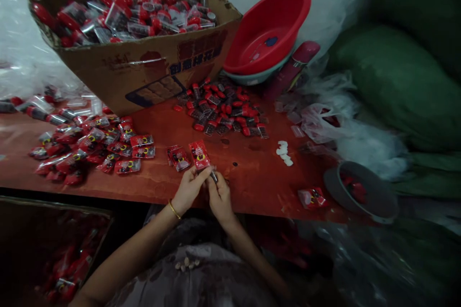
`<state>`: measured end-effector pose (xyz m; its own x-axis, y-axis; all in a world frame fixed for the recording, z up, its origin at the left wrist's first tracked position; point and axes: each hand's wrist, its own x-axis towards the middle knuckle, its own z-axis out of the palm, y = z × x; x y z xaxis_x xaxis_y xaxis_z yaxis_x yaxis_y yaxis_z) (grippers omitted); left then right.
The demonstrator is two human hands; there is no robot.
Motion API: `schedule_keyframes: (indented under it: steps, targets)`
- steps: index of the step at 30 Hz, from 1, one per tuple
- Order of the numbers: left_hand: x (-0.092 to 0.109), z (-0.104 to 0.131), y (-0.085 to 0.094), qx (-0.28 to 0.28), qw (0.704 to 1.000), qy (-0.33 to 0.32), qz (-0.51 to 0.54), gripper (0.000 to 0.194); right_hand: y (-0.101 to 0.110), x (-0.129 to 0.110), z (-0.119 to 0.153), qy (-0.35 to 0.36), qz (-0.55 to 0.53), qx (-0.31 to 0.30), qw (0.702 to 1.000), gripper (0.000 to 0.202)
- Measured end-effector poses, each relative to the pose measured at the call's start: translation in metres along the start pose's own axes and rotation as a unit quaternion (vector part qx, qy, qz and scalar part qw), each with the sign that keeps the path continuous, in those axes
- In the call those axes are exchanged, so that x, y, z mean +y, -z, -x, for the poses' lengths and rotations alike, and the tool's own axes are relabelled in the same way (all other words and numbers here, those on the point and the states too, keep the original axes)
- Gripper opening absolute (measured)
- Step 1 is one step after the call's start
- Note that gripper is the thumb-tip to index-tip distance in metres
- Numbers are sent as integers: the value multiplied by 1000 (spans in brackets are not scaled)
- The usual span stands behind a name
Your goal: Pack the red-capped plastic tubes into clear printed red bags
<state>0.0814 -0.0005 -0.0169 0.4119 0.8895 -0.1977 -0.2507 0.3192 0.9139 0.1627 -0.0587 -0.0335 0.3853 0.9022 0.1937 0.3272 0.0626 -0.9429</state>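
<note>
Near the table's front edge, my left hand (190, 188) pinches the lower end of a red printed packet (200, 154). My right hand (219, 194) is close against it, its fingers closed around a small dark clear-sided tube (214, 176) at the packet's bottom end. How far the tube sits inside the packet cannot be made out. Just left of the packet lie a few similar red packets (178, 157). Beyond my hands is a heap of small red-capped tubes (226, 108). A pile of red packets (90, 146) covers the table's left part.
A cardboard box (144, 72) full of red-capped tubes stands at the back left. Behind the heap are a red basin (248, 43) and a pink bottle (293, 67). White pieces (284, 153), a lone packet (311, 198) and a grey bowl (360, 192) are at right. An open box (72, 259) sits lower left.
</note>
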Motion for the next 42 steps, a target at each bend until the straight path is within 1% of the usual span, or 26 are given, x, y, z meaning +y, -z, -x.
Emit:
schedule_keyframes:
  steps: [2, 4, 7, 11, 13, 15, 19, 21, 27, 30, 33, 35, 37, 40, 42]
  targets:
    - [-1, -5, 7, -15, 999, -34, -34, 31, 4, 10, -4, -5, 32, -14, 999, 21]
    - [-2, -11, 16, -45, 991, -81, -97, 28, 11, 18, -10, 12, 75, -4, 997, 26]
    - [-4, -20, 26, -86, 963, -136, -217, 24, 21, 25, -23, 67, 105, 0, 992, 29]
    - [-14, -25, 34, -91, 925, -165, -330, 24, 31, 30, -35, 123, 111, -26, 986, 20]
    - [-18, -25, 36, -95, 905, -175, -377, 25, 35, 33, -36, 140, 123, -37, 982, 20]
    - [-21, -25, 37, -101, 889, -182, -408, 26, 38, 35, -36, 164, 144, -35, 975, 18]
    - [-23, -25, 38, -100, 878, -185, -429, 26, 37, 36, -37, 224, 194, -3, 955, 15]
    - [-24, -26, 38, -100, 877, -190, -430, 26, 34, 35, -38, 238, 212, 9, 948, 14]
    - [-26, -27, 38, -109, 871, -206, -432, 30, 27, 33, -36, 213, 207, 33, 954, 15]
    - [-27, -24, 37, -114, 865, -211, -441, 33, 25, 33, -35, 215, 216, 43, 951, 17]
    - [-32, -21, 37, -90, 865, -220, -443, 37, 24, 31, -36, 221, 221, 47, 949, 18]
    - [-35, -18, 37, -68, 864, -223, -447, 35, 25, 31, -36, 216, 218, 40, 951, 17]
    - [-36, -16, 38, -60, 861, -225, -453, 32, 26, 34, -37, 202, 217, 25, 955, 17]
    - [-34, -15, 39, -61, 860, -224, -455, 28, 27, 39, -36, 179, 233, -29, 955, 16]
    - [-32, -17, 40, -59, 863, -219, -451, 27, 29, 42, -35, 165, 225, -63, 958, 16]
